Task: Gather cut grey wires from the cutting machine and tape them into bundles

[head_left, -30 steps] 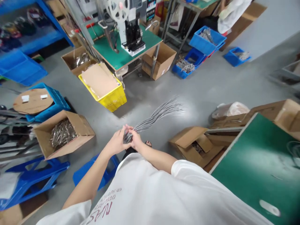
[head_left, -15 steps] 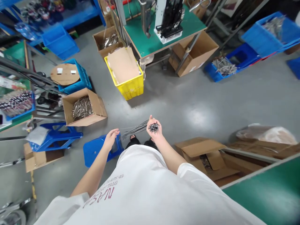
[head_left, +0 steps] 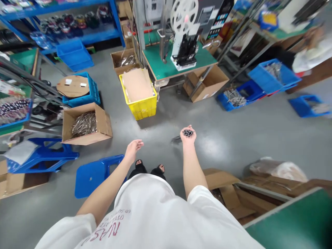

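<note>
A grey concrete floor (head_left: pixel 233 138) fills most of the view, crowded with workshop goods. At the far middle stands a green-topped bench (head_left: pixel 166 67) carrying a machine with a white reel (head_left: pixel 184 15), and blue shelving (head_left: pixel 64 20) runs along the far left. A second green table (head_left: pixel 298 221) cuts in at the near right, with flattened cardboard (head_left: pixel 228 188) lying just beside it. Left of centre sits an open cardboard box (head_left: pixel 86 124) holding a tangle of wires, and farther off a yellow bin (head_left: pixel 140 98) with cardboard sheets inside. Blue crates (head_left: pixel 272 77) rest at the far right. A blue plastic stool (head_left: pixel 95 174) lies on the floor near the person's feet. The right hand (head_left: pixel 188 135) is held out palm up, fingers curled loosely around a bundle of thin grey wires (head_left: pixel 187 132), whose dark ends show in the palm while the rest trails off to the left, blurred. The left hand (head_left: pixel 133 148) hangs well apart from it, fingers half open and holding nothing, above the stool.
</note>
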`<state>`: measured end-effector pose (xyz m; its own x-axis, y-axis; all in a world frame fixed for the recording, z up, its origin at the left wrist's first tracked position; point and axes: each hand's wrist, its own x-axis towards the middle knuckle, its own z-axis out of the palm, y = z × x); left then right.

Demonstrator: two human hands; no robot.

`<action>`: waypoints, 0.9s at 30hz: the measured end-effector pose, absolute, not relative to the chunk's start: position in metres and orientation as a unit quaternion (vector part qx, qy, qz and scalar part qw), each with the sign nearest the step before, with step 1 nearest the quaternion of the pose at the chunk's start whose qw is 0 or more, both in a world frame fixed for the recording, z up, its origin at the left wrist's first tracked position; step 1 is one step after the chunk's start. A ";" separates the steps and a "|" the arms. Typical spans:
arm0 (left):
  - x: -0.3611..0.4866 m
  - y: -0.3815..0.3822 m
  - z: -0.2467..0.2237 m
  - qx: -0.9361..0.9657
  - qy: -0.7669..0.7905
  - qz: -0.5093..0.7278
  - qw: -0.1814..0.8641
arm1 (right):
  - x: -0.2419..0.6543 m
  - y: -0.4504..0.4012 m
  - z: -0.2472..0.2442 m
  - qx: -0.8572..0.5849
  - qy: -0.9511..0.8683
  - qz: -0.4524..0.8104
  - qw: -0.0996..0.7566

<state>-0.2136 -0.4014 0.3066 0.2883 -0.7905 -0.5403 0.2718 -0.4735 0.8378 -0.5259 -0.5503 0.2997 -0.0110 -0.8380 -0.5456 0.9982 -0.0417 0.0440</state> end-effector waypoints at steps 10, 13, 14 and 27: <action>-0.288 -0.460 0.336 0.575 -0.123 -0.600 0.543 | -0.433 -0.483 0.358 -0.090 0.327 -0.670 0.661; -0.344 -0.482 0.355 0.525 -0.186 -0.624 0.548 | -0.427 -0.467 0.357 -0.071 0.300 -0.660 0.685; -0.356 -0.485 0.360 0.511 -0.213 -0.628 0.548 | -0.433 -0.467 0.358 -0.046 0.286 -0.683 0.670; -0.178 -0.345 0.298 0.688 -0.203 -0.522 0.461 | -0.481 -0.473 0.291 0.234 0.274 -0.625 0.692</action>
<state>-0.1779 -0.3450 0.2980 0.3726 -0.7608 -0.5314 0.2028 -0.4920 0.8466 -0.4805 -0.4729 0.2909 0.0680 -0.7368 -0.6726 0.9939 0.1085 -0.0184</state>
